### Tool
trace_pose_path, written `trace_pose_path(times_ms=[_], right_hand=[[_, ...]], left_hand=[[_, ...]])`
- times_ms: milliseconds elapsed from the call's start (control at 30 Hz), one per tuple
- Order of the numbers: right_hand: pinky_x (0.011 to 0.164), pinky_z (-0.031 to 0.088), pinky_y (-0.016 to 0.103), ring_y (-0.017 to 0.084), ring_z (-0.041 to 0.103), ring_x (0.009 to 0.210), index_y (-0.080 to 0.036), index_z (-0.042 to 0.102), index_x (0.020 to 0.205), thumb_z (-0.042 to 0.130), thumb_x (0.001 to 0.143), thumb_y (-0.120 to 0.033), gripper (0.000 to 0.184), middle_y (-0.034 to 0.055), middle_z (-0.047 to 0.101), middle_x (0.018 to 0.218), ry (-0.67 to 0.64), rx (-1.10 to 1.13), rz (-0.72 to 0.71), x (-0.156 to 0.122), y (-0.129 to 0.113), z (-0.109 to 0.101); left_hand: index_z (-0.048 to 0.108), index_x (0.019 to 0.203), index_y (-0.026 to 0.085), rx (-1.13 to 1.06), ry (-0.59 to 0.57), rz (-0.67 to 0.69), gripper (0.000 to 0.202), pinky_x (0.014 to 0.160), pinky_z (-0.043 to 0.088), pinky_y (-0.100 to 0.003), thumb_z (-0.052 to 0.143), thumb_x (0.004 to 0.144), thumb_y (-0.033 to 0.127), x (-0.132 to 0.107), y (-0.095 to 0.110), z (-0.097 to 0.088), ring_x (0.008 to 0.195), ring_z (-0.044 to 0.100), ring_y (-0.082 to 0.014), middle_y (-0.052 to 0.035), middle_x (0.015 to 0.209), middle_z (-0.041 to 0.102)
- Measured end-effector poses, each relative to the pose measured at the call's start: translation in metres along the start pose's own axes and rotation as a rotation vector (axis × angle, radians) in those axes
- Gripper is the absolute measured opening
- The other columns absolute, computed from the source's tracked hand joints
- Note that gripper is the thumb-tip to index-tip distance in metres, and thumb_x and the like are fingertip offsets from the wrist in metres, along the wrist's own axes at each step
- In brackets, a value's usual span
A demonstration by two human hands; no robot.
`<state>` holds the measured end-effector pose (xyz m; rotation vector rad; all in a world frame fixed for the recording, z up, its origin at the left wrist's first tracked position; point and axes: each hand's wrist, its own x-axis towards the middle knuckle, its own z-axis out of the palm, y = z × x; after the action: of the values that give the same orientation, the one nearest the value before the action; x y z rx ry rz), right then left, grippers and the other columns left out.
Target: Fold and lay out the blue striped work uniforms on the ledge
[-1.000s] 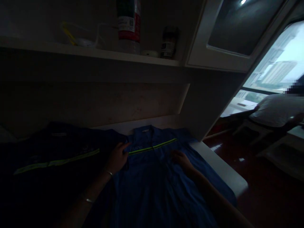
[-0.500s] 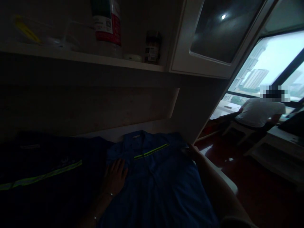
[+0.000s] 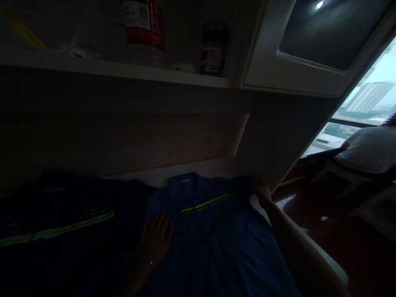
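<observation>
A blue work shirt with a collar and a yellow-green stripe across the chest lies spread out in dim light. My left hand rests flat on its left side, fingers spread, with a bracelet at the wrist. At the far right, my right hand has its fingers closed on the end of the shirt's sleeve. A darker navy work shirt, also striped and with a small chest logo, lies to the left and meets the blue one.
Above, a shelf holds a red-labelled bottle, a dark-lidded jar and a yellow item. A cabinet door hangs at upper right. Near the window, a person in a white top sits beyond the red floor.
The view has turned left, shifting everything rightward. My right hand has moved outward with the sleeve, and a white gap shows between sleeve and shirt body. My left hand stays flat on the shirt.
</observation>
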<state>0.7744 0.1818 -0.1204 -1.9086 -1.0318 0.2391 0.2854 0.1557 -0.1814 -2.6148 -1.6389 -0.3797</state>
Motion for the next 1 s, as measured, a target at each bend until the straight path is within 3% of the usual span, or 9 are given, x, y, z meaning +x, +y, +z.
trace_pose_path(times_ms=[133,267,333,400,567,667,800,1000], right_hand=[[0.094,0.047,0.037,0.024,0.062,0.102,-0.02,0.07,0.093,0.06,0.066,-0.029,0.03,0.0084,0.069,0.107,-0.161,0.003,-0.22,-0.028,-0.022,0.016],[0.084,0.05,0.032,0.019,0.064,0.089,-0.02,0.068,0.087,0.055,0.068,-0.016,0.024,0.0066,0.069,0.096,-0.527,-0.082,-0.608,-0.077,-0.04,0.035],[0.08,0.05,0.03,0.018,0.065,0.085,-0.021,0.068,0.095,0.057,0.071,-0.016,0.027,0.0051,0.07,0.096,-0.707,-0.142,-0.655,-0.095,-0.045,0.039],[0.082,0.05,0.03,0.019,0.066,0.089,-0.023,0.068,0.104,0.061,0.076,-0.023,0.028,0.0048,0.071,0.103,-0.773,-0.143,-0.615,-0.104,-0.049,0.038],[0.091,0.048,0.037,0.023,0.064,0.1,-0.02,0.069,0.105,0.051,0.09,-0.043,0.033,0.0092,0.069,0.109,-0.513,-0.228,-0.475,-0.098,-0.051,0.038],[0.102,0.042,0.04,0.027,0.055,0.12,-0.02,0.063,0.123,0.057,0.086,-0.046,0.046,0.0124,0.061,0.128,-0.469,-0.394,-0.416,-0.099,-0.045,0.048],[0.107,0.039,0.039,0.026,0.053,0.125,-0.016,0.056,0.133,0.053,0.088,-0.036,0.049,0.0144,0.057,0.136,-0.598,-0.515,-0.392,-0.114,-0.038,0.064],[0.114,0.033,0.038,0.024,0.041,0.138,-0.009,0.048,0.141,0.034,0.095,-0.024,0.05,0.0161,0.043,0.149,-0.421,-0.519,-0.387,-0.148,-0.033,0.06]], left_hand=[[0.051,0.138,0.024,-0.003,-0.003,-0.004,0.053,0.113,0.024,-0.059,0.031,0.096,0.048,0.001,-0.001,0.0,0.135,0.044,-0.0283,-0.0066,0.148,0.047],[0.052,0.137,0.024,-0.026,0.002,-0.005,0.052,0.113,0.024,-0.058,0.033,0.095,0.047,0.002,-0.004,0.005,0.135,0.045,-0.0275,-0.0063,0.147,0.048],[0.053,0.137,0.024,-0.035,0.0,-0.001,0.052,0.113,0.024,-0.058,0.034,0.095,0.047,0.002,-0.005,0.006,0.135,0.045,-0.0276,-0.0062,0.147,0.049],[0.053,0.137,0.024,-0.036,0.0,-0.005,0.051,0.113,0.024,-0.058,0.034,0.095,0.046,0.003,-0.004,0.005,0.134,0.045,-0.0278,-0.0072,0.147,0.049],[0.054,0.136,0.023,-0.051,0.011,-0.009,0.051,0.113,0.024,-0.058,0.034,0.095,0.046,0.003,-0.002,0.001,0.133,0.047,-0.0285,-0.009,0.146,0.049],[0.055,0.135,0.024,-0.059,0.018,-0.002,0.05,0.112,0.025,-0.059,0.034,0.095,0.046,0.002,-0.002,0.001,0.133,0.047,-0.0288,-0.0081,0.145,0.051],[0.057,0.133,0.024,-0.06,0.044,-0.005,0.049,0.112,0.025,-0.059,0.036,0.095,0.046,0.001,-0.004,0.004,0.132,0.048,-0.0289,-0.0081,0.145,0.052],[0.058,0.132,0.024,-0.052,0.07,0.001,0.049,0.111,0.025,-0.058,0.036,0.095,0.045,0.001,-0.005,0.007,0.13,0.049,-0.0289,-0.0088,0.143,0.054]])
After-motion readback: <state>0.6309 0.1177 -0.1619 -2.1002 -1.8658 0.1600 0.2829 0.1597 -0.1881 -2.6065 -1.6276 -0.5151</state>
